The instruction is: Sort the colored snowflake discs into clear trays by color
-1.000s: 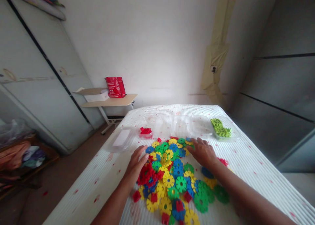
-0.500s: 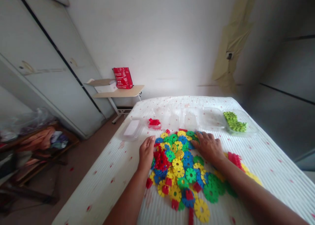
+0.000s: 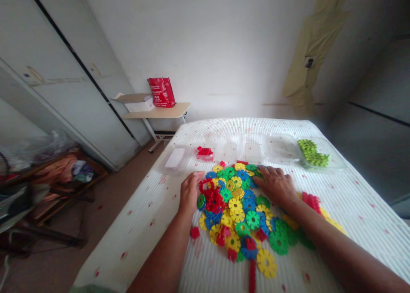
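Note:
A pile of flat plastic snowflake discs [image 3: 243, 212] in red, yellow, blue and green lies on a white ribbed bedspread [image 3: 150, 216]. My left hand [image 3: 189, 190] rests at the pile's left edge, fingers together and curved against a cluster of red discs [image 3: 213, 199]. My right hand [image 3: 277, 186] lies flat on the far right of the pile, fingers stretched over green and blue discs. Neither hand has lifted a piece.
Clear plastic trays stand in a row beyond the pile: one with a white insert [image 3: 174, 159], one with red pieces [image 3: 204, 152], two bare [image 3: 253, 147], one with light green pieces [image 3: 312, 153]. A side table [image 3: 156, 112] carries a red bag [image 3: 162, 92]. Clutter fills the floor left.
The camera has swung left and down a little. My left hand has drawn back to the pile's left edge and pushed red discs together; my right hand has stayed on the pile.

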### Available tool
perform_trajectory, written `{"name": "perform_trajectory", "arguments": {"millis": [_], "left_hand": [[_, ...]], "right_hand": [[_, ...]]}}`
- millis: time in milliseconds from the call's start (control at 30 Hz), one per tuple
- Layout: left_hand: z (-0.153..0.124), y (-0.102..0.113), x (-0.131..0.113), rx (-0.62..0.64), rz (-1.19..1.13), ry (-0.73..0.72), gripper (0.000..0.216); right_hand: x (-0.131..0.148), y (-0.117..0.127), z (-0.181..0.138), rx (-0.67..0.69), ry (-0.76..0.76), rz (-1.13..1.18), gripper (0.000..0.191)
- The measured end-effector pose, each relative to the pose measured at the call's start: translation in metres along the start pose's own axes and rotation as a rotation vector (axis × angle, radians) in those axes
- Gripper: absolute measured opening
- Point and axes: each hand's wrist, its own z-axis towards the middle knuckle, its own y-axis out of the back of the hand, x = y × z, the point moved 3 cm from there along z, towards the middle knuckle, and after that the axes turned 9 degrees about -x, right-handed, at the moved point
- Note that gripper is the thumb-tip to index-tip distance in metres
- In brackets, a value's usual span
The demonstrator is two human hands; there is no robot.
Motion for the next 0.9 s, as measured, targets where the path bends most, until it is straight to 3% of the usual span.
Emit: {"name": "perform_trajectory", "arguments": {"millis": [733, 900], "left_hand": [[0.002, -0.011, 0.005, 0.028, 0.026, -0.12, 0.039], [-0.002, -0.003, -0.018, -0.064, 0.028, -0.161, 0.031]], "right_hand": [[0.014, 0.002, -0.015, -0.032, 0.238, 0.145, 0.046], [0.017, 0.004, -0.02, -0.05, 0.163, 0.104, 0.05]]}}
